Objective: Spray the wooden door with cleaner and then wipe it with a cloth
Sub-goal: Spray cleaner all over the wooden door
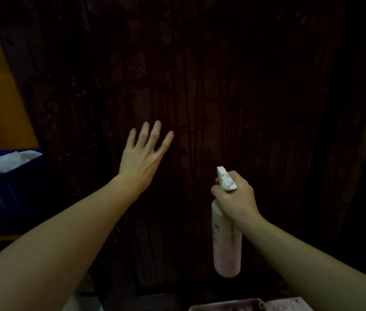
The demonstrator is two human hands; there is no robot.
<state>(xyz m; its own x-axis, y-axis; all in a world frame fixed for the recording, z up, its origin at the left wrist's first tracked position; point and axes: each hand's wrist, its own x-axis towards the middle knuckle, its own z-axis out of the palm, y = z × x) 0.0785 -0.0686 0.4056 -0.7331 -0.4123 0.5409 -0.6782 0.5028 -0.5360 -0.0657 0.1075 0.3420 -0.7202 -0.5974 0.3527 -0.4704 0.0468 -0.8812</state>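
Holding the spray bottle (226, 241) by the neck is the right call, and that's where your right hand (235, 198) is gripping it, fingers wrapped just under the white trigger head (226, 179) with the nozzle pointing up and forward at the wooden door (222, 86). I can't quite tell whether a finger is sitting on the trigger itself, it's dim down there.

You're looking at a smooth plastic bottle, pale pink, hanging below your fist. It's probably light to middling depending on how full it is, which the picture isn't showing. Smooth plastic is going to get slick once cleaner is dripping on it, so I'd keep the grip high at the neck where the head flares out and stops it sliding through.

Your left hand (143, 153) is flat and spread, fingers straight, holding nothing, reaching toward the door panel. Whether the fingertips are actually touching the wood I can't say. I'd guess it's bracing or feeling the surface.

The door is filling most of the view right in front of you, dark, grooved, rigid. The grooves are going to hold liquid, so the cloth will need working into them.

The cloth looks like that white bundle (9, 162) lying in the blue crate (4, 189) off to your left, well apart from both hands. It's soft and floppy, so just bunch it in your fist when you're grabbing it.
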